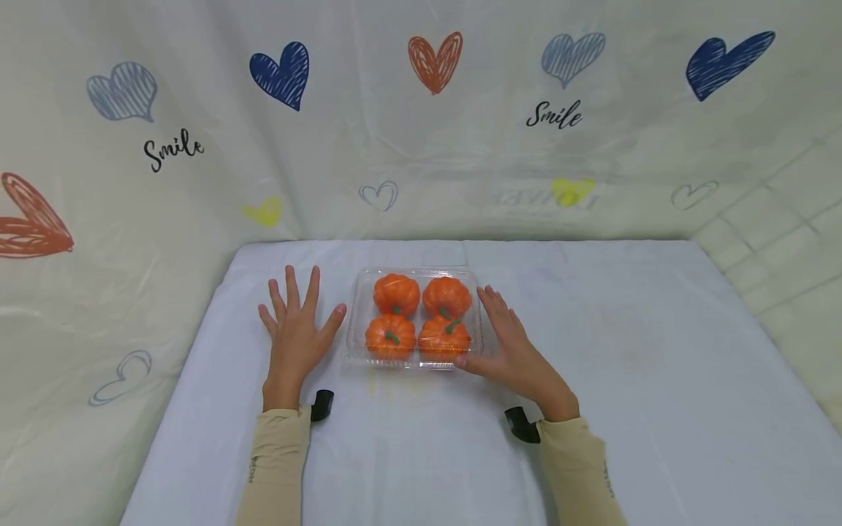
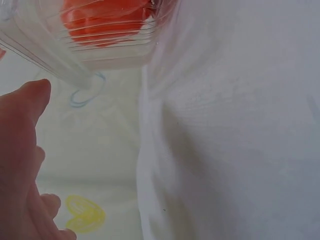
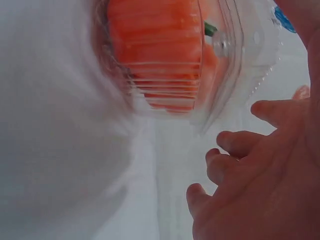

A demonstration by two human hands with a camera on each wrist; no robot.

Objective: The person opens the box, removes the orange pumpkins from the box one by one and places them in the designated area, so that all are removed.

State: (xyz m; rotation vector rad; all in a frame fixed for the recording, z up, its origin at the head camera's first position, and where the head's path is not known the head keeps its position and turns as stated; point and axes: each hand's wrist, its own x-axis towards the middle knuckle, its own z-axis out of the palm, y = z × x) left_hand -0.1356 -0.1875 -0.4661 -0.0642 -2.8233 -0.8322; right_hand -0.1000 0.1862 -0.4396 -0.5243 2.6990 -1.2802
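A clear plastic clamshell box (image 1: 356,343) lies on the white-covered table in the head view. Inside it sit several small orange pumpkins (image 1: 391,337) with green stems, arranged in two rows. My left hand (image 1: 296,340) is just left of the box, fingers spread and straight, its thumb pointing at the box's side. In the left wrist view a gap shows between that thumb and the box wall. At the box's right side, my right hand (image 1: 516,359) has its thumb by the front corner and its fingers along the side edge. Whether it touches the box I cannot tell.
A white cloth (image 1: 631,365) covers the table. Behind and to the left hangs a pale curtain (image 1: 329,146) printed with hearts and the word Smile. Black wrist mounts (image 1: 322,405) stick out from both beige sleeves (image 1: 279,460).
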